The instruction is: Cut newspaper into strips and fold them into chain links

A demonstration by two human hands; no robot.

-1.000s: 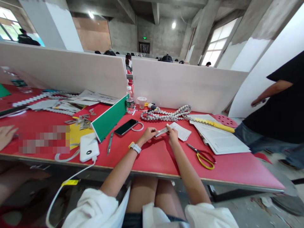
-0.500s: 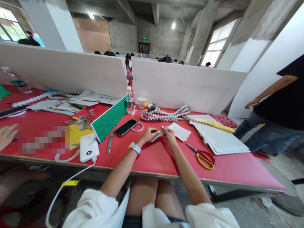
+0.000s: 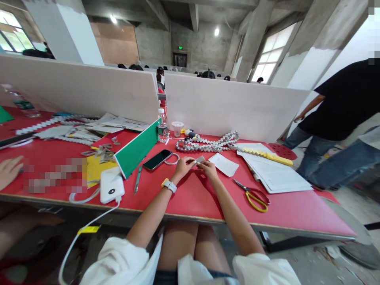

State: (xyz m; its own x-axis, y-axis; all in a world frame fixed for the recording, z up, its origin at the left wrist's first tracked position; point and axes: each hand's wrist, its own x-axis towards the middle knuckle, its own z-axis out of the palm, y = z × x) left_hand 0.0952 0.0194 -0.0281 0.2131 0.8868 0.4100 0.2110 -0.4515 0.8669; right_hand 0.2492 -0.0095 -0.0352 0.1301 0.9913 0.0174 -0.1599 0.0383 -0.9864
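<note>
Over the red table (image 3: 190, 198), my left hand (image 3: 184, 167) and my right hand (image 3: 209, 169) meet, fingers bent and pinched together. Between their fingertips is a small flat grey piece (image 3: 200, 159), perhaps folded paper; the fingers partly cover it. Just right of my right hand lies a stack of small white sheets (image 3: 225, 164). A black phone (image 3: 157, 159) and a white loop (image 3: 172, 159) rest to the left of my left hand. Scissors with yellow and red handles (image 3: 255, 201) lie farther right, blades toward my hands.
A green board (image 3: 138, 150) stands at left, near a power bank (image 3: 111, 185) and a utility knife (image 3: 137, 180). Behind are a bottle (image 3: 162, 128), a cup (image 3: 177, 128) and a folded zigzag chain (image 3: 208, 145). Papers (image 3: 276, 174) lie right. A neighbour's hand (image 3: 10, 170) is far left.
The grey piece has turned and shows shorter above my fingertips; my right hand has shifted slightly down and left. The standing person at right has moved left, and another person's legs show behind.
</note>
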